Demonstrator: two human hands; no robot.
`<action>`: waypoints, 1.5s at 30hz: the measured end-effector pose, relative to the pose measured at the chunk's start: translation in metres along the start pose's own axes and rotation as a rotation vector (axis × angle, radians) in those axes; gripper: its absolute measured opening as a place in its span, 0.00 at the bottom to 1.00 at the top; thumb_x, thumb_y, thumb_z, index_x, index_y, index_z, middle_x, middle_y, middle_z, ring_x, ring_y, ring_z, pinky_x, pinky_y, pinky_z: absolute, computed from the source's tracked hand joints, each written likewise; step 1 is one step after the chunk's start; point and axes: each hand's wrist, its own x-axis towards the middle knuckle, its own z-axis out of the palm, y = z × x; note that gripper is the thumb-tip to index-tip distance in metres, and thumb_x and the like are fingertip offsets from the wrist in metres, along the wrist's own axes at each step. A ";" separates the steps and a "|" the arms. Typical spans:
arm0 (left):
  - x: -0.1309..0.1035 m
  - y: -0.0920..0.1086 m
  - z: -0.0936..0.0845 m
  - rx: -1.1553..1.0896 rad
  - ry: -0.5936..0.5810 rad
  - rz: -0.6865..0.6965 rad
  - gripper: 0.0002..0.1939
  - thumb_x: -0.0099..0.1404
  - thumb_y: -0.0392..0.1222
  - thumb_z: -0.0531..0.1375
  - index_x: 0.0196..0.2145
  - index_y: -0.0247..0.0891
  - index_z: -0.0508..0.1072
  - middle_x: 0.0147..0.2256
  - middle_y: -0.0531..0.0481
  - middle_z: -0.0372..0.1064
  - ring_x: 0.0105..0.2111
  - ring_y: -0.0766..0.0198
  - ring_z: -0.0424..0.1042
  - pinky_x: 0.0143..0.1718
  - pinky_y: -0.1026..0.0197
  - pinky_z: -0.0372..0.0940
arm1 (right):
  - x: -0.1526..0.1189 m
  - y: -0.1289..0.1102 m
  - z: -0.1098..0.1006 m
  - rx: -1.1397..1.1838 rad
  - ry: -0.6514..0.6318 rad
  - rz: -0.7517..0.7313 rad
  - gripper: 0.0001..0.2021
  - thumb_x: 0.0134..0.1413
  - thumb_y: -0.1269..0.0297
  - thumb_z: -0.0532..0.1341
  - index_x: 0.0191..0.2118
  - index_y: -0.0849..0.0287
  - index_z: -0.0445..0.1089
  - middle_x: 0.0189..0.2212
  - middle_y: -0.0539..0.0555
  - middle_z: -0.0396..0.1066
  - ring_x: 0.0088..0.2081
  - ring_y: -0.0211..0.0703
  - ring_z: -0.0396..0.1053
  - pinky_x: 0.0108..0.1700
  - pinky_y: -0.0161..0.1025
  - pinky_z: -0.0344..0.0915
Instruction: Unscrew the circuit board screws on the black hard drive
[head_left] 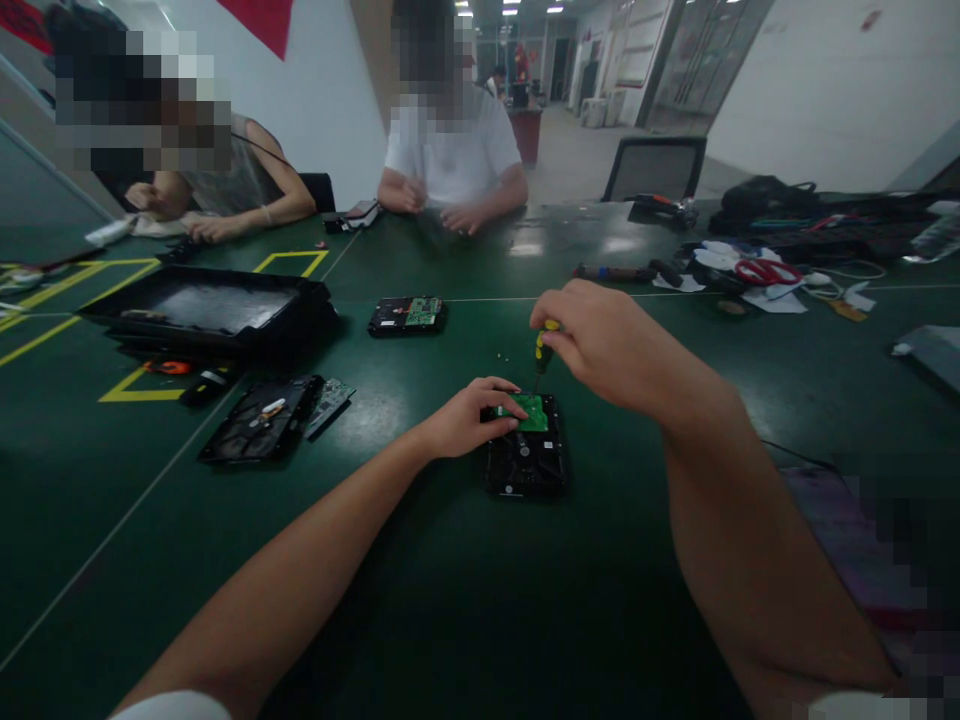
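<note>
Fingers of the right hand (600, 340) are found clenched around the handle of a yellow-and-dark screwdriver (543, 352), which is held nearly upright with its shaft directed down below them. Whether the tip is seated in a screw cannot be told at this size. Fingers of the left hand (471, 415) are extended and unclenched, and are laid over a green circuit board (535, 414). The board is borne at the far end of a black hard drive (529, 468), which is located directly under the left fingertips and below the screwdriver; its near end is covered by neither hand. The drive is laid flat on a dark green table (420, 610). Beyond the left fingers and somewhat to their left, a second drive (394, 315) is noted. Well to the left of the same fingers, a loose circuit board (328, 405) is placed just beside a black casing (244, 432), on which small pale pieces (273, 408) are carried. Beyond that casing, farther from the fingers, a black tray (221, 306) is observed. Across the table, a person in a white top (480, 140) is seated
</note>
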 end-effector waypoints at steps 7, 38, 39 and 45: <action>-0.001 -0.002 0.002 -0.001 0.005 0.009 0.09 0.71 0.41 0.64 0.47 0.46 0.81 0.59 0.44 0.69 0.60 0.52 0.69 0.65 0.41 0.61 | -0.003 -0.001 0.000 -0.009 0.015 0.009 0.04 0.63 0.68 0.62 0.42 0.60 0.74 0.41 0.59 0.74 0.43 0.50 0.69 0.46 0.44 0.61; -0.001 -0.008 0.003 0.000 -0.008 0.021 0.09 0.71 0.41 0.64 0.48 0.45 0.81 0.59 0.45 0.68 0.61 0.53 0.68 0.65 0.42 0.60 | -0.002 0.000 0.000 -0.053 0.022 0.031 0.05 0.64 0.69 0.59 0.40 0.61 0.73 0.40 0.59 0.75 0.41 0.48 0.69 0.43 0.42 0.58; -0.001 -0.009 0.004 0.001 -0.007 0.023 0.09 0.71 0.41 0.64 0.48 0.45 0.81 0.59 0.45 0.68 0.61 0.53 0.68 0.66 0.42 0.60 | -0.002 -0.001 0.000 -0.058 0.021 0.041 0.05 0.64 0.69 0.59 0.40 0.61 0.73 0.40 0.59 0.75 0.41 0.48 0.69 0.43 0.42 0.58; -0.001 -0.007 0.002 0.011 -0.003 0.024 0.09 0.71 0.41 0.65 0.48 0.46 0.81 0.59 0.45 0.69 0.62 0.51 0.67 0.66 0.42 0.59 | -0.001 -0.002 -0.001 -0.016 -0.017 0.013 0.06 0.65 0.67 0.60 0.41 0.61 0.74 0.40 0.58 0.77 0.40 0.48 0.70 0.44 0.42 0.59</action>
